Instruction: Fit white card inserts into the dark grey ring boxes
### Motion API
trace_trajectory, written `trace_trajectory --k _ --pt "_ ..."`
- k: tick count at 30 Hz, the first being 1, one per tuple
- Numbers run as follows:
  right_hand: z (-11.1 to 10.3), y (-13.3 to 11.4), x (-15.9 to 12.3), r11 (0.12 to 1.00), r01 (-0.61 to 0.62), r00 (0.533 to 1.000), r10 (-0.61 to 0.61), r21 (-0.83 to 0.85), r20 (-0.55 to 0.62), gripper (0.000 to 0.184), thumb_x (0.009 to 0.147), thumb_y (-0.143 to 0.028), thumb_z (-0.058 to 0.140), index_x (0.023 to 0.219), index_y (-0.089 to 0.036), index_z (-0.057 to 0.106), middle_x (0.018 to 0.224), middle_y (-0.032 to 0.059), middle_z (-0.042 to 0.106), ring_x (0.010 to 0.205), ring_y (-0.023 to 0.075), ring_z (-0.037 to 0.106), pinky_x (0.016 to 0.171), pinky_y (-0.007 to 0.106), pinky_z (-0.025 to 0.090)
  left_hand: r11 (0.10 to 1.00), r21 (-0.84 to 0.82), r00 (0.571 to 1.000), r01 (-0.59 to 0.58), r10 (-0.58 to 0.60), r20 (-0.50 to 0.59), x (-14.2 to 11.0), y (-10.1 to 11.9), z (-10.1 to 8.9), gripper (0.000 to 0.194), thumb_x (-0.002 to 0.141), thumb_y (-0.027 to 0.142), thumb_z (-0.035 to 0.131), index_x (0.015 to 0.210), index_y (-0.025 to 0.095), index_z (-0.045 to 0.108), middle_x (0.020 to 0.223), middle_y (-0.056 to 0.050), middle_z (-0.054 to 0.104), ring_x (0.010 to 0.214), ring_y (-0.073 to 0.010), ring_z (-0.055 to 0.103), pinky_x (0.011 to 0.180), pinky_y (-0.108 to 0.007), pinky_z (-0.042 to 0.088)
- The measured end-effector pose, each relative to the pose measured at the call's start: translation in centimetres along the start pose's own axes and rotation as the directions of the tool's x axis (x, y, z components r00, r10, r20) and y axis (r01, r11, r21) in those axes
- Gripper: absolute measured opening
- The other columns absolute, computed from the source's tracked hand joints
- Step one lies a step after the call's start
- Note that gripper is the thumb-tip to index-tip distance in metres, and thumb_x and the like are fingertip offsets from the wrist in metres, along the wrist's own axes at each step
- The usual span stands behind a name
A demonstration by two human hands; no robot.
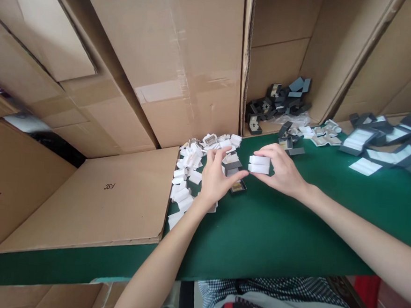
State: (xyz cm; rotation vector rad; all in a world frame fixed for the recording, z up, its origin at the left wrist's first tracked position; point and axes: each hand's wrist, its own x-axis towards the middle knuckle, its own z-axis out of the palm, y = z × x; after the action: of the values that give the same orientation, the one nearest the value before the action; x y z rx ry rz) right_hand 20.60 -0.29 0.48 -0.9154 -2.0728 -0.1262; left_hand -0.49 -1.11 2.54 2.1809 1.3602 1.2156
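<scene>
My right hand [278, 171] pinches a small white folded paper insert [259, 165], with a groove across its middle, between thumb and fingers above the green table. My left hand [218, 176] is just to the left, thumb and fingers spread apart, the thumb tip close to the insert's lower left corner. Behind the gap in that hand is a small dark grey box [232, 166], partly covered by the thumb; it appears to lie on the table. Below it sits an open dark box [239, 186] with a gold-coloured inside.
Several white inserts [185, 195] lie heaped left of my hands, beside a flat cardboard sheet [93, 198]. Dark boxes [286, 101] fill a cardboard compartment at the back. More dark boxes with white pieces [393, 139] lie at right on the green table [273, 243].
</scene>
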Motion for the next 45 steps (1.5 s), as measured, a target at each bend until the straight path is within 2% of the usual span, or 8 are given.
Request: trace_trajectory --k 3,7,15,22,27,31,37,45 --pt "0.1 -1.2 0.2 0.997 0.000 0.996 0.008 0.081 -0.092 0.046 0.078 -0.032 0.064 0.118 -0.027 0.041 0.104 0.0079 0.053 0.097 0.0254 0.055 0.080 0.044 0.046 0.988 -0.128 0.991 -0.091 0.077 -0.110 -0.4 1.0 -0.5 0.029 0.089 0.042 0.047 0.106 0.019 0.056 0.094 -0.006 0.054 0.084 -0.0150 0.054 0.074 -0.026 0.044" --pt "0.2 -3.0 0.1 0.984 0.055 0.977 -0.018 0.170 -0.211 0.051 0.073 -0.035 0.071 0.114 -0.030 0.041 0.100 0.0062 0.055 0.093 0.0238 0.057 0.077 0.042 0.049 0.930 -0.349 0.992 -0.116 0.128 0.010 -1.2 2.3 -0.5 0.038 0.094 0.044 0.032 0.112 0.017 0.054 0.093 -0.007 0.060 0.084 -0.0148 0.056 0.075 -0.026 0.046" --pt "0.7 -4.4 -0.5 0.949 0.033 0.965 0.052 0.314 -0.259 0.058 0.068 -0.043 0.075 0.112 -0.032 0.039 0.099 0.0057 0.054 0.090 0.0245 0.059 0.070 0.041 0.051 0.636 -0.687 0.879 0.352 0.027 0.476 -1.4 3.6 0.6 0.064 0.086 0.065 0.036 0.120 0.015 0.056 0.093 -0.010 0.065 0.092 -0.0226 0.060 0.078 -0.032 0.048" --pt "0.4 -3.8 -0.1 0.943 0.073 0.954 0.028 0.323 -0.299 0.058 0.067 -0.042 0.076 0.113 -0.032 0.041 0.098 0.0053 0.052 0.090 0.0235 0.057 0.072 0.040 0.052 0.414 -0.748 0.818 0.519 0.012 0.574 -1.0 2.6 0.9 0.052 0.082 0.057 0.054 0.107 0.012 0.063 0.094 -0.011 0.065 0.092 -0.0211 0.061 0.081 -0.032 0.048" --pt "0.3 -3.8 0.0 0.971 0.116 0.956 -0.052 0.210 -0.287 0.056 0.070 -0.036 0.075 0.116 -0.029 0.042 0.100 0.0061 0.053 0.089 0.0227 0.056 0.071 0.039 0.050 0.357 -0.694 0.750 0.625 -0.028 0.661 -1.0 3.1 1.0 0.064 0.086 0.067 0.033 0.111 0.014 0.060 0.095 -0.012 0.066 0.096 -0.0229 0.061 0.084 -0.033 0.046" --pt "0.5 -3.9 -0.3 0.978 0.098 0.980 -0.062 0.186 -0.192 0.056 0.073 -0.039 0.072 0.117 -0.030 0.040 0.101 0.0059 0.055 0.090 0.0231 0.057 0.070 0.039 0.049 0.418 -0.668 0.764 0.616 -0.108 0.636 -1.3 3.2 1.6 0.070 0.087 0.069 0.020 0.109 0.015 0.058 0.092 -0.010 0.065 0.094 -0.0211 0.061 0.081 -0.031 0.047" --pt "1.0 -4.6 -0.4 0.967 0.121 0.982 -0.084 0.226 -0.166 0.057 0.073 -0.038 0.072 0.120 -0.027 0.040 0.102 0.0074 0.057 0.092 0.0234 0.057 0.074 0.040 0.050 0.613 -0.616 0.864 0.494 -0.272 0.423 -2.3 2.5 2.9 0.059 0.089 0.065 0.026 0.099 0.016 0.058 0.088 -0.006 0.062 0.088 -0.0175 0.057 0.078 -0.028 0.046" --pt "0.5 -4.6 0.0 0.952 0.131 0.984 -0.090 0.277 -0.156 0.057 0.072 -0.039 0.072 0.121 -0.022 0.048 0.106 0.0105 0.059 0.098 0.0258 0.057 0.080 0.042 0.050 0.460 -0.738 0.866 0.494 -0.333 0.373 -2.2 2.9 2.8 0.057 0.088 0.065 0.028 0.088 0.016 0.056 0.083 -0.005 0.058 0.079 -0.0153 0.055 0.072 -0.027 0.044"
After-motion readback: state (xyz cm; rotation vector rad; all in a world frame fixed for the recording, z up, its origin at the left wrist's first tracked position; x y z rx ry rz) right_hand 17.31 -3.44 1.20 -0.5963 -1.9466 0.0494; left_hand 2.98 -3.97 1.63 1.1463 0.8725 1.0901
